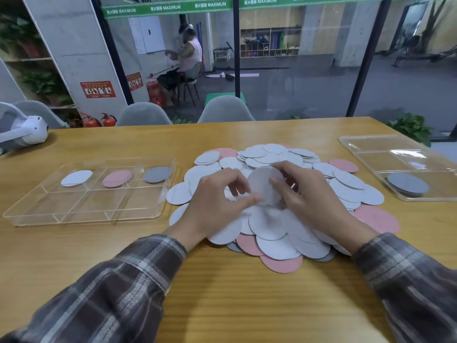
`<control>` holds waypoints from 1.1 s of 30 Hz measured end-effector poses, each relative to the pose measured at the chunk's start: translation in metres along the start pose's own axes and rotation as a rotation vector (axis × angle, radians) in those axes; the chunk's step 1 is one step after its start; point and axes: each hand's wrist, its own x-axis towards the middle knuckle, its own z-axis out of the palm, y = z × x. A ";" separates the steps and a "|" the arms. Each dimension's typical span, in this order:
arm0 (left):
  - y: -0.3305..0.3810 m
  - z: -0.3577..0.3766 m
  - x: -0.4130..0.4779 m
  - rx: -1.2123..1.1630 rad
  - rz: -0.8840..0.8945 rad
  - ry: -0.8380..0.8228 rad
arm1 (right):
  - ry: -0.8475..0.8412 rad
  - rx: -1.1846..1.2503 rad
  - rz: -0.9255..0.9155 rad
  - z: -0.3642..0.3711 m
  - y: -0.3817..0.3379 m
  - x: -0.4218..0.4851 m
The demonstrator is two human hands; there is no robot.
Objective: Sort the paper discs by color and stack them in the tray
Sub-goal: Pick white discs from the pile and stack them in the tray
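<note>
– Though motion smears the fingers, can you read the hands?
– Yes. The right hand (314,196) pinches a raised disc (262,181) by its right side, and the left hand (215,206) pinches its lower rim, above the pile of discs (272,229).
– What's cut off?
– The right tray (376,157) runs out of frame, with a grey stack (408,184) in its near compartment. A white headset (24,129) is clipped at the left edge.
– And the left tray (74,206)?
– 3 far compartments, 1 colour each: white disc (76,178), pink disc (117,178), grey disc (157,174).
– Surroundings?
– A wooden table (222,293). Behind it are grey chairs (144,115), a glass wall (296,70) and red fire extinguishers (108,120).
</note>
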 end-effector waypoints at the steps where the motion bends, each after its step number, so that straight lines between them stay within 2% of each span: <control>1: -0.003 0.001 -0.002 0.054 0.015 -0.096 | 0.021 -0.016 0.005 -0.001 0.002 0.001; 3: -0.008 0.003 -0.006 0.178 0.035 -0.262 | 0.046 -0.042 0.008 -0.003 0.006 0.002; 6: -0.008 0.002 -0.006 0.216 0.040 -0.324 | 0.050 -0.053 0.013 -0.003 0.007 0.002; 13: -0.004 -0.001 -0.005 0.112 0.021 -0.286 | 0.048 -0.046 0.021 -0.002 0.007 0.001; 22: 0.001 -0.004 0.000 -0.097 0.006 -0.013 | -0.053 0.066 0.012 -0.003 0.001 -0.001; 27: 0.003 -0.002 0.001 -0.074 0.011 0.127 | -0.141 0.085 -0.033 -0.001 -0.011 -0.006; 30: 0.001 -0.002 0.001 -0.046 0.018 0.102 | -0.122 -0.005 -0.046 0.001 -0.008 -0.004; 33: -0.005 -0.007 0.000 0.047 0.005 -0.048 | -0.059 -0.062 -0.028 -0.003 0.000 0.000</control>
